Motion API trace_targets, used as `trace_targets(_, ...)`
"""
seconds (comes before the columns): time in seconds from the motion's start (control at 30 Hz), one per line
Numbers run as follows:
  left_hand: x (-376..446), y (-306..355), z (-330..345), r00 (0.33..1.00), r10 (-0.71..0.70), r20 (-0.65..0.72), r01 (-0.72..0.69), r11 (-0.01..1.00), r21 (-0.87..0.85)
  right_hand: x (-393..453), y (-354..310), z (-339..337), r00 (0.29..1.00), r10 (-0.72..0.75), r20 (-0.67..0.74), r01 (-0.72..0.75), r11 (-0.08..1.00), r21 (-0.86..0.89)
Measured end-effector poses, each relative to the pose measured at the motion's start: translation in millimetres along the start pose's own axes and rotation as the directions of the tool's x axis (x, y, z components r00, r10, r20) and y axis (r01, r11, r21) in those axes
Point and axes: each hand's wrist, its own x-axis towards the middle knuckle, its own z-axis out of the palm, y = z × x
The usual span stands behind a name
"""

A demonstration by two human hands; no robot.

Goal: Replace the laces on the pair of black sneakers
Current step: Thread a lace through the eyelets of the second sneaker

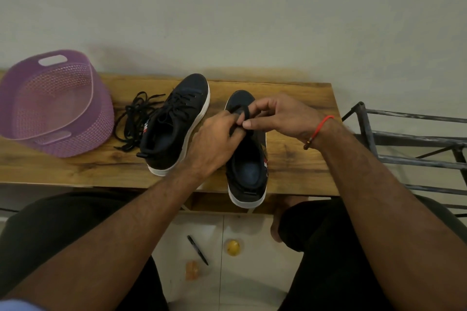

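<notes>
From the head view, your likeliest slip is dragging the right sneaker (246, 159) off the table (303, 159), since its heel already overhangs the near edge; a hard tug would do it. Your left hand (214, 139) and right hand (280, 118) both pinch its tongue directly above it. The laced left sneaker (174, 124) and loose laces (134, 118) lie just left.

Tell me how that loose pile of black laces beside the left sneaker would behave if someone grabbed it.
The loose laces lie in tangled loops, so they would probably hang floppy and come up as a snarl. They look thin, so likely very light. Touching the left sneaker, a strand might drag against it.
</notes>
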Motion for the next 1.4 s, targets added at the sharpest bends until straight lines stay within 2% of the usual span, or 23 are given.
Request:
trace_targets(0.17, 10.7, -9.3, -16.3, 0.994, -0.074, 0.081, 0.082, 0.991, -0.105, -1.3, 4.0, -2.9, 0.980, 0.140, -0.139, -0.123, 0.985, 0.125)
trace_targets(0.3, 15.7, -9.4, -33.3, 0.990, -0.078, 0.115, 0.090, 0.991, -0.104, -2.0, 1.1, -3.7, 0.963, 0.237, -0.124, -0.199, 0.945, 0.260)
trace_targets(0.4, 19.0, -14.8, -46.7, 0.994, -0.034, 0.103, 0.037, 0.999, -0.027, -2.1, 0.3, -6.8, 0.945, 0.290, -0.153, -0.236, 0.925, 0.299)
trace_targets(0.53, 21.1, -19.3, -64.1, 0.996, 0.048, 0.081, -0.061, 0.985, 0.161, -3.5, 2.8, -11.5, 0.931, 0.328, -0.162, -0.278, 0.922, 0.269)
trace_targets(0.57, 21.2, -19.6, -65.4, 0.995, 0.059, 0.081, -0.071, 0.984, 0.161, -3.7, 3.4, -12.4, 0.930, 0.332, -0.158, -0.285, 0.922, 0.261)
trace_targets(0.7, 19.8, -10.2, -59.8, 0.994, 0.012, 0.111, 0.012, 0.977, -0.213, -5.4, 3.1, -15.7, 0.924, 0.343, -0.169, -0.288, 0.915, 0.282)
trace_targets(0.8, 19.9, -7.9, -55.7, 0.990, -0.052, 0.129, 0.089, 0.952, -0.293, -7.3, 3.0, -17.3, 0.918, 0.347, -0.193, -0.279, 0.910, 0.307)
trace_targets(0.97, 18.5, -10.1, -49.4, 0.989, -0.083, 0.122, 0.113, 0.958, -0.264, -6.2, 2.8, -16.3, 0.920, 0.345, -0.187, -0.279, 0.910, 0.308)
trace_targets(1.2, 9.8, -5.8, -17.6, 0.990, 0.023, 0.140, -0.009, 0.995, -0.098, -2.9, 4.1, -10.5, 0.936, 0.321, -0.144, -0.242, 0.884, 0.399)
trace_targets(1.4, 7.7, 1.1, -7.9, 1.000, 0.015, -0.003, -0.016, 0.998, -0.054, -3.2, 6.7, -4.4, 0.954, 0.290, -0.076, -0.254, 0.915, 0.314)
